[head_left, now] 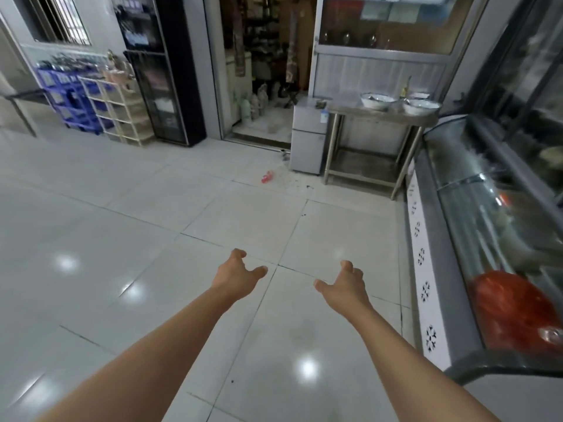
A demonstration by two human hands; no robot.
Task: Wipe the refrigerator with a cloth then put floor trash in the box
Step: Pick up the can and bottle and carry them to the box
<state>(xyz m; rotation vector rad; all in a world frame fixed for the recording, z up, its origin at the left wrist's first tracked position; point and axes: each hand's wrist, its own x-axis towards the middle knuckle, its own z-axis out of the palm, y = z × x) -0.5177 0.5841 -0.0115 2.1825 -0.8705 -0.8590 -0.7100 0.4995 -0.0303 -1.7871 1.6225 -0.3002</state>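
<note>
1. Both bare forearms reach out over the white tiled floor [122,214]; left hand [236,274] and right hand [344,284] hold nothing, fingers loosely curled, thumbs spread, palms turned toward each other
2. Red piece of trash [267,176] lies on the floor well ahead, with dark specks scattered beside it
3. Small silver refrigerator [307,144] stands just past the trash, next to a steel table [380,117] bearing white bowls [377,100]
4. Glass display case [487,239] runs along the right

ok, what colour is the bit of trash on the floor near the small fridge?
Red-pink, seen in the head view: the floor trash lies left of the small fridge.
</note>
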